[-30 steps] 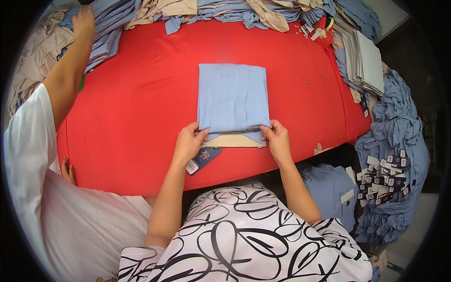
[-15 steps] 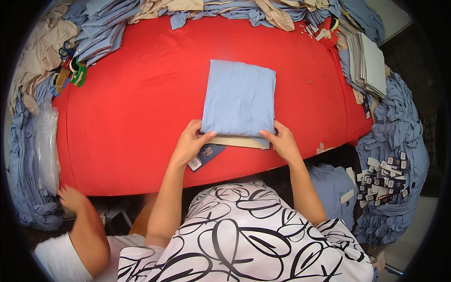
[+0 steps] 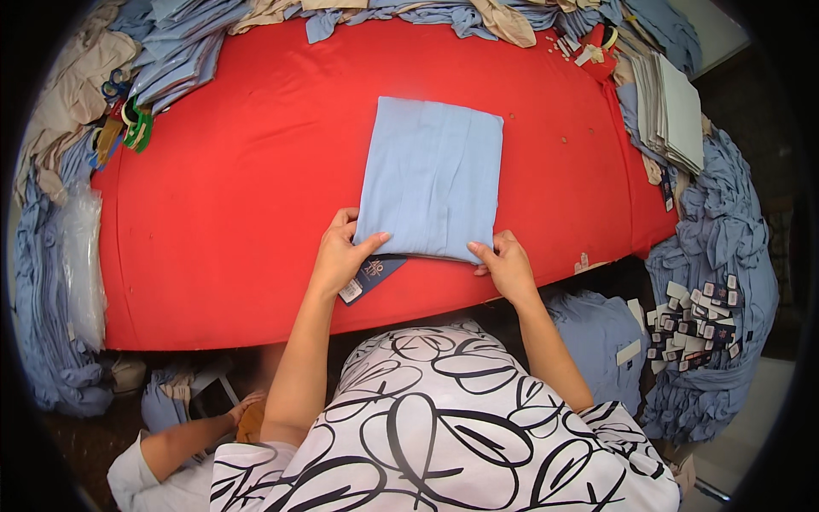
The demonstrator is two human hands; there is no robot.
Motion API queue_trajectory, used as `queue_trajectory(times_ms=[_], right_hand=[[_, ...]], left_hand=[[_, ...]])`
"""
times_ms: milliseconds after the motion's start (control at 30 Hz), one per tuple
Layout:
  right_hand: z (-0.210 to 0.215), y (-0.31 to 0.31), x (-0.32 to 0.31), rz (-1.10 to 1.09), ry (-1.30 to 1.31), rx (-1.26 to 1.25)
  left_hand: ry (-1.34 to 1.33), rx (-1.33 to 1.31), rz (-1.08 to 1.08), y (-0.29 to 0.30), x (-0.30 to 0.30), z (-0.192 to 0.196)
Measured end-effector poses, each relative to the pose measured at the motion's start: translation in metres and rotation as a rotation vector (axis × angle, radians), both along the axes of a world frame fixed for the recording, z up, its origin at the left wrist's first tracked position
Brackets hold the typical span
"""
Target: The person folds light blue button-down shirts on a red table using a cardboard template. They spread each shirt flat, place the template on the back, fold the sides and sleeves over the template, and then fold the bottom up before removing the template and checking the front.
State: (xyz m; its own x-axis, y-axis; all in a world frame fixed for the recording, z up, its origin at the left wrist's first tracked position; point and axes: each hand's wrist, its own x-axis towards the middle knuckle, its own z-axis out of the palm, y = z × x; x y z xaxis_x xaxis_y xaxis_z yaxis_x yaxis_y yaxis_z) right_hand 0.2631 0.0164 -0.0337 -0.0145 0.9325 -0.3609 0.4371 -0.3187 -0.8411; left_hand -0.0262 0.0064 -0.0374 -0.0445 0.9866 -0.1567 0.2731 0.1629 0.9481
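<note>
Garment (image 3: 431, 179), light blue and folded to a near rectangle, over the red-covered table (image 3: 239, 188) in the head view, near edge grasped at both corners: left hand (image 3: 343, 254) with thumb on top and fingers partly beneath, right hand (image 3: 509, 266) pinching likewise. Compared with one second ago, tilted slightly, with the pale strip formerly exposed along the near edge now covered by blue fabric. Withdrawn from the table's left side to the lower left, the co-worker's arm (image 3: 189, 438), with clear plastic bags (image 3: 83, 264) and a green tape dispenser (image 3: 136, 128) uncovered there. Navy hang tag (image 3: 373, 282) partly hidden by fabric and left hand. Fingertips under the cloth out of sight; cannot tell near edge resting from near edge lifted. Clothing piles (image 3: 461, 21) cropped at the top border.
</note>
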Motion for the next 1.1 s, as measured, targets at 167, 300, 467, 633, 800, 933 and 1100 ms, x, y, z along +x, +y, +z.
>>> queue_trajectory(times_ms=[167, 300, 467, 633, 800, 933, 1100], right_hand=[[0.005, -0.003, -0.007, -0.013, -0.010, 0.055], [0.002, 0.000, -0.006, -0.006, -0.003, 0.048], [0.000, -0.007, -0.003, 0.030, 0.032, 0.192], [0.007, -0.004, -0.006, -0.009, -0.034, 0.064], [0.025, -0.004, -0.009, 0.117, -0.363, 0.167], [0.048, 0.015, -0.018, 0.143, -0.553, 0.554], [0.017, 0.081, -0.074, 0.325, -0.704, 0.903]], left_hand=[[-0.032, 0.001, 0.039, -0.001, -0.001, -0.001], [-0.042, -0.057, 0.058, 0.001, -0.002, 0.000], [-0.078, -0.018, 0.028, -0.001, -0.004, -0.003], [0.009, -0.096, 0.063, 0.004, 0.001, 0.004], [0.271, 0.047, 0.106, 0.001, 0.005, 0.003], [0.735, 0.540, 0.233, -0.018, 0.039, 0.030], [0.628, 0.657, -0.299, -0.019, 0.087, -0.005]])
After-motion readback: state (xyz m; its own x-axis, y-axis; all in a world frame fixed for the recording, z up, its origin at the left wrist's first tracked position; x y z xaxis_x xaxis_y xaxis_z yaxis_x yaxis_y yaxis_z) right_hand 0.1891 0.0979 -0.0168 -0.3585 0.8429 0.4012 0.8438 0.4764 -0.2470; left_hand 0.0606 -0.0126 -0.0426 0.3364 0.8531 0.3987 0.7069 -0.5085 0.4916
